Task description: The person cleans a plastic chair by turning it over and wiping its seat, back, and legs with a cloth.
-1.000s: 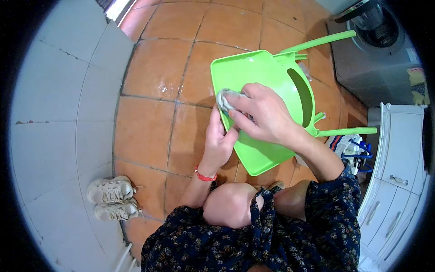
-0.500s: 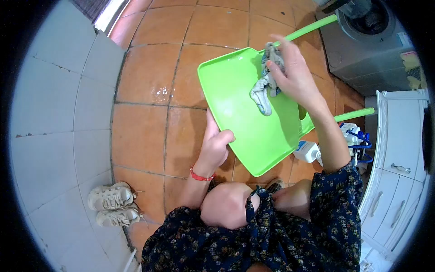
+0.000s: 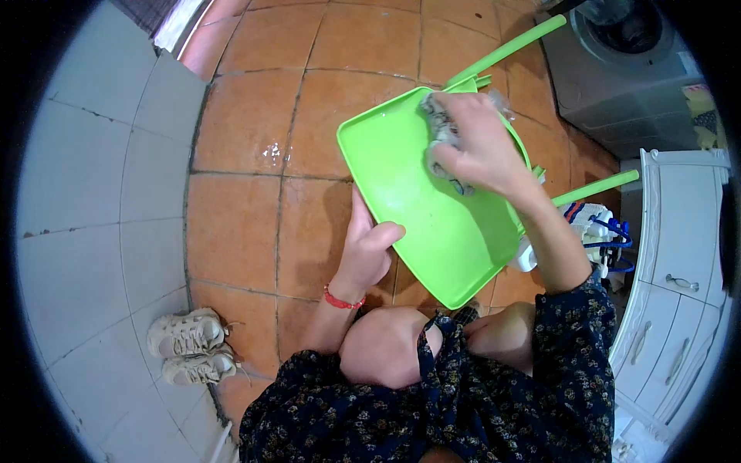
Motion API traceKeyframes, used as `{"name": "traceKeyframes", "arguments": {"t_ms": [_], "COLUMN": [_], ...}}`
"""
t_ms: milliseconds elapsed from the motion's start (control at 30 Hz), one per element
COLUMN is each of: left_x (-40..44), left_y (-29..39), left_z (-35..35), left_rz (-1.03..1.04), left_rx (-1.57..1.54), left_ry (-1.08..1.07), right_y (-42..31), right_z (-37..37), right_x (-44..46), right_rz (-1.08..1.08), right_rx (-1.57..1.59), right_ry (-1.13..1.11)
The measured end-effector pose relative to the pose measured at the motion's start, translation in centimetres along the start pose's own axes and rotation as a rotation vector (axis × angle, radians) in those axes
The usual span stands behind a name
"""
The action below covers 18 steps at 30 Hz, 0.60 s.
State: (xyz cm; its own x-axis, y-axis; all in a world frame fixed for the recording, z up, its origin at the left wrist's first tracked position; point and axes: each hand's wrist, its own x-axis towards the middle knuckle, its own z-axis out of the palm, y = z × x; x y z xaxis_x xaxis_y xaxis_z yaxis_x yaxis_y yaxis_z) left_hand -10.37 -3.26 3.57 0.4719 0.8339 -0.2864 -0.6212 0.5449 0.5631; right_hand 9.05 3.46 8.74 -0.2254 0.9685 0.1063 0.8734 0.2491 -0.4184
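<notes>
A small green plastic chair (image 3: 409,193) is held tilted in front of my knees, its flat panel towards me and two legs pointing to the right. My left hand (image 3: 367,251), with a red bracelet at the wrist, grips the chair's left edge, thumb on top and fingers behind. Bunched under my right hand (image 3: 482,147) is a grey-white patterned cloth (image 3: 440,127). The fingers are wrapped round the cloth and press it on the upper right part of the panel. Part of the cloth is hidden by the hand.
Pale lace-up shoes (image 3: 189,339) stand by the tiled wall (image 3: 77,270) on the left. A grey washing machine (image 3: 617,85) is at the upper right, above a white cabinet (image 3: 687,231). White bottles (image 3: 527,255) sit near the chair. Orange tiles (image 3: 231,239) cover the floor.
My right hand has moved down and left with the cloth, from loosely holding it to pressing it on the panel. The chair has turned and shifted slightly; my left hand keeps its grip.
</notes>
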Motion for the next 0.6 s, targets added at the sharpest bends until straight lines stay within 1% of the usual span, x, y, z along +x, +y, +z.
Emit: {"name": "traceKeyframes", "arguments": {"t_ms": [100,200,233,333,367,467,567,600], "left_x": [-0.3,-0.6,-0.5,-0.5,-0.5,-0.5,-0.5,-0.5], "left_y": [-0.8,-1.2,-1.3,-2.1,-2.7,-2.6,-2.0,-1.9], "left_z": [0.2,0.2,0.2,-0.1,-0.6,-0.3,0.4,0.5], "left_rz": [0.023,0.057,0.069,0.054,0.103,0.135,0.146,0.13], "left_rx": [0.016,0.014,0.01,0.081,0.133,0.168,0.098,0.086], "left_ry": [0.02,0.04,0.042,0.049,0.039,0.024,-0.005,-0.005], "right_y": [-2.1,-3.1,-3.0,-5.3,-6.0,-4.7,-2.7,-2.2], "right_z": [1.8,2.6,2.3,2.3,2.2,2.8,3.1,2.9], "right_x": [0.9,1.4,1.6,0.7,0.3,0.3,1.7,2.0], "right_rz": [-0.028,-0.008,-0.059,-0.202,-0.203,-0.262,-0.249,-0.214], "right_rx": [0.083,0.071,0.041,0.269,0.243,0.326,0.134,0.089], "right_ry": [-0.088,-0.113,-0.202,-0.19,-0.168,-0.119,-0.153,-0.148]}}
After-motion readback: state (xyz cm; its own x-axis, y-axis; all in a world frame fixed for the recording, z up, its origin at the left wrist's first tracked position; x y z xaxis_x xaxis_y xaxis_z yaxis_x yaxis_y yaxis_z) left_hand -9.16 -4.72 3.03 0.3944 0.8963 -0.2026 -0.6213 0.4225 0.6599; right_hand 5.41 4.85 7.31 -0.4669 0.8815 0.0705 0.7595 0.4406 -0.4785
